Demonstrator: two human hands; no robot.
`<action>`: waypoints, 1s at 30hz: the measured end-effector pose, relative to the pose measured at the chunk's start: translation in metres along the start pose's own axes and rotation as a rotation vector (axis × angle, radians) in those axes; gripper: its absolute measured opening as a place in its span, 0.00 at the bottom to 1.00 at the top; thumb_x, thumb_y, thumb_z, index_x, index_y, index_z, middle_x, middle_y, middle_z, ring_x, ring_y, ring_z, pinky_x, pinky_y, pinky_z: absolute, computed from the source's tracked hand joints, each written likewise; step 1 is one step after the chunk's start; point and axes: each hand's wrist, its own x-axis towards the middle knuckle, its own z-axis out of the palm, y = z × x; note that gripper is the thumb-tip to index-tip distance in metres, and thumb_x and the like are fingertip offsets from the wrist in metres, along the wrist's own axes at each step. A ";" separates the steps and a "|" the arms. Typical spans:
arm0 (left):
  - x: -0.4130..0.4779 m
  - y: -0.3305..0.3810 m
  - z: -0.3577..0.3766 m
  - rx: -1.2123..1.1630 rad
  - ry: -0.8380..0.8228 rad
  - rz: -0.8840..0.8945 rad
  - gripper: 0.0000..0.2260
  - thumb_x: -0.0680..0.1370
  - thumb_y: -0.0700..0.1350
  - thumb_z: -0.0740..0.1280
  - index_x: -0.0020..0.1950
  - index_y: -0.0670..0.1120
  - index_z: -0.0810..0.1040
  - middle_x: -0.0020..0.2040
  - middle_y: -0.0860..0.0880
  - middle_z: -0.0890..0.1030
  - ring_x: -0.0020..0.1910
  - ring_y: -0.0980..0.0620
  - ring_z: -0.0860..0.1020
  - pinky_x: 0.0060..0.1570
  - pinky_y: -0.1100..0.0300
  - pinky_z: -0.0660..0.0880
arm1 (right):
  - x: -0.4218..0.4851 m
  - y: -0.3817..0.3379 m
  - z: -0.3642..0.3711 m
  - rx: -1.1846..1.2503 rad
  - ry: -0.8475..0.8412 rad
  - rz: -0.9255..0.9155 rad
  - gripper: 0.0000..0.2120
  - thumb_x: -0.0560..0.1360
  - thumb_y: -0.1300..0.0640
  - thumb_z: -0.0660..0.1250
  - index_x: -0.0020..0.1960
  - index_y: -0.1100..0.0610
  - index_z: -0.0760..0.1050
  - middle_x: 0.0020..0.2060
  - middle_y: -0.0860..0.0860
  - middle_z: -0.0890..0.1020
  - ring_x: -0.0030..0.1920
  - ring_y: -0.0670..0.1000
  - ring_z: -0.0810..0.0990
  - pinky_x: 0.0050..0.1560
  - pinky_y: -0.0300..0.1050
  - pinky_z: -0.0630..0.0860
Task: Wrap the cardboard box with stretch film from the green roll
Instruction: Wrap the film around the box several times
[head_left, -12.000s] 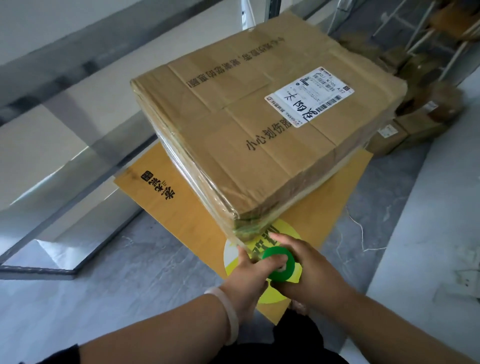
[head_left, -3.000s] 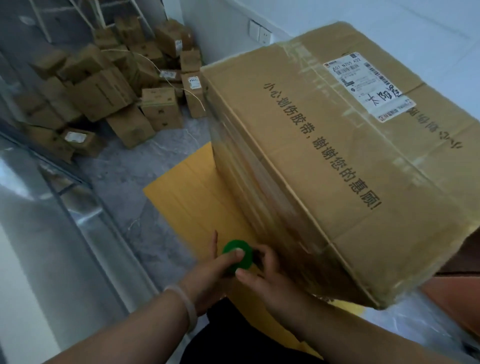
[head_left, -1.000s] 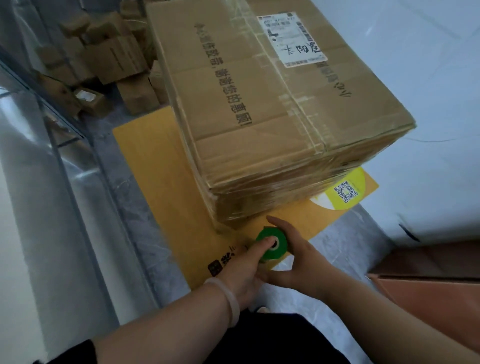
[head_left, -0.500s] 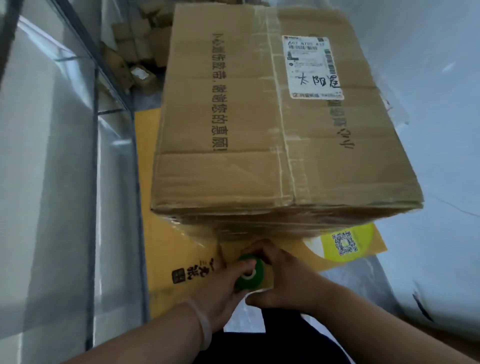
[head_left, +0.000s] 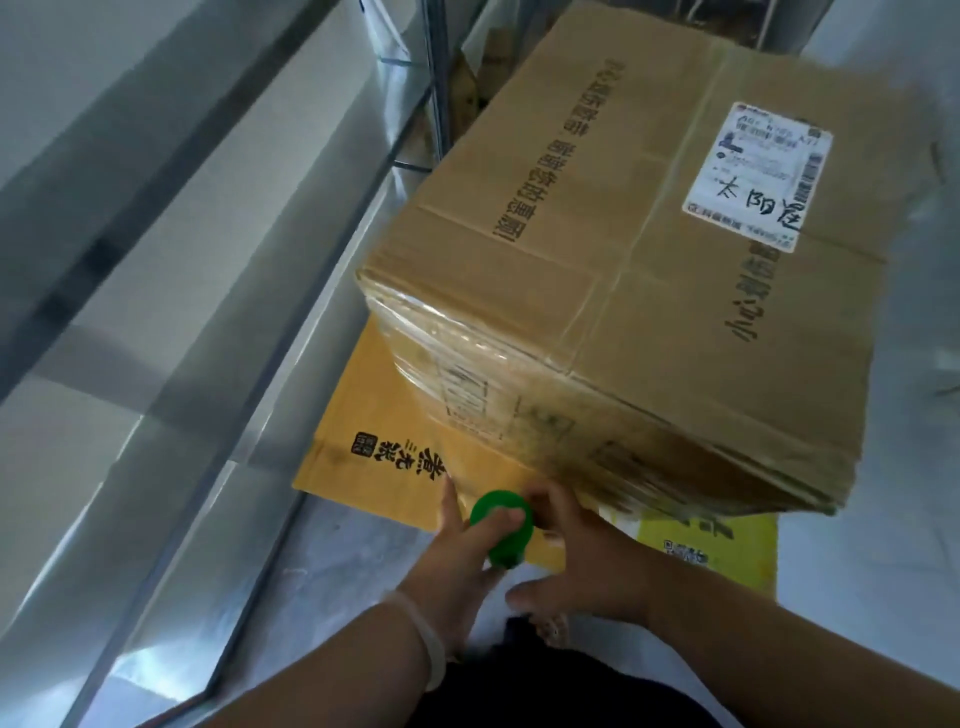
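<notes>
We are gripping the round green roll (head_left: 501, 527) between our left hand (head_left: 457, 564) and right hand (head_left: 589, 564), low beside the glossy, film-wrapped side of the creased cardboard box (head_left: 623, 291) resting on a flat yellow sheet (head_left: 374, 441).

Tan-brown cardboard box (head_left: 597, 291), rows of black printed characters. White label (head_left: 758, 176), black barcodes, black handwritten marks. Plain bright green roll (head_left: 501, 527). Orange-yellow flat sheet (head_left: 374, 431), black logo, 1 lime-yellow patch (head_left: 727, 545). Grey floor (head_left: 332, 571), faintly marbled.
</notes>
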 end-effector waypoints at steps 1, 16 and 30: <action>0.003 -0.002 0.005 0.000 -0.012 0.028 0.44 0.73 0.39 0.73 0.79 0.62 0.52 0.63 0.47 0.76 0.53 0.50 0.78 0.56 0.48 0.75 | 0.000 0.004 0.000 -0.023 0.048 -0.009 0.38 0.67 0.50 0.76 0.65 0.38 0.54 0.59 0.30 0.65 0.60 0.26 0.64 0.50 0.19 0.65; 0.004 -0.060 0.068 -0.227 0.207 0.114 0.62 0.57 0.46 0.79 0.79 0.63 0.39 0.72 0.43 0.68 0.67 0.40 0.73 0.70 0.44 0.68 | -0.039 0.046 -0.043 -0.190 -0.080 -0.091 0.47 0.62 0.45 0.78 0.70 0.40 0.51 0.68 0.42 0.66 0.69 0.41 0.66 0.69 0.39 0.65; -0.013 -0.114 0.130 -0.461 0.277 0.274 0.57 0.59 0.47 0.82 0.81 0.54 0.52 0.76 0.37 0.66 0.68 0.39 0.74 0.71 0.46 0.67 | -0.077 0.061 -0.095 -0.367 -0.358 -0.172 0.40 0.65 0.45 0.73 0.68 0.41 0.51 0.67 0.41 0.64 0.69 0.43 0.64 0.68 0.41 0.62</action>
